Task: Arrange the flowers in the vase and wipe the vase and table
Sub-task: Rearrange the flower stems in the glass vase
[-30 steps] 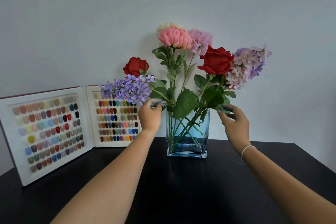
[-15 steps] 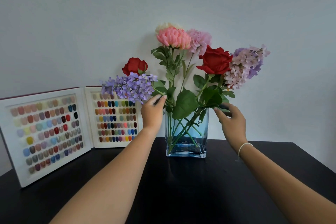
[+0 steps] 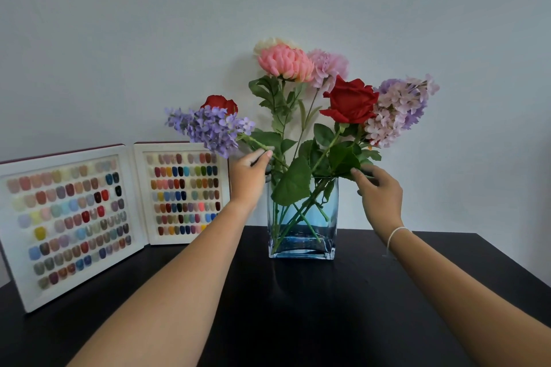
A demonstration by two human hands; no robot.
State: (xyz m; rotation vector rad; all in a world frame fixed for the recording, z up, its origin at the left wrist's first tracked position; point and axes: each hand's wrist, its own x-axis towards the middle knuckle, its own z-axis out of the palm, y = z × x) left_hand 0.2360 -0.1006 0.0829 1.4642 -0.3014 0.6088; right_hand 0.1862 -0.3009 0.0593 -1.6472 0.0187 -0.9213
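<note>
Two hands at work: left hand (image 3: 249, 176) pinches purple sprig's (image 3: 208, 128) light, springy stem; right hand (image 3: 380, 194) fingers a leaf (image 3: 343, 159) above the fragile glass vase (image 3: 302, 244).

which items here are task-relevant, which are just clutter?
Job:
- flowers
- blue glass vase
- black table
- left hand, pinching the purple sprig's stem
- right hand, touching leaves

Lying about:
- open nail colour sample case

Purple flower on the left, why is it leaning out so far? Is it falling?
The purple flower sticks out sideways over the vase rim, but the left hand holds its stem. Nothing looks spilled or broken.
</note>
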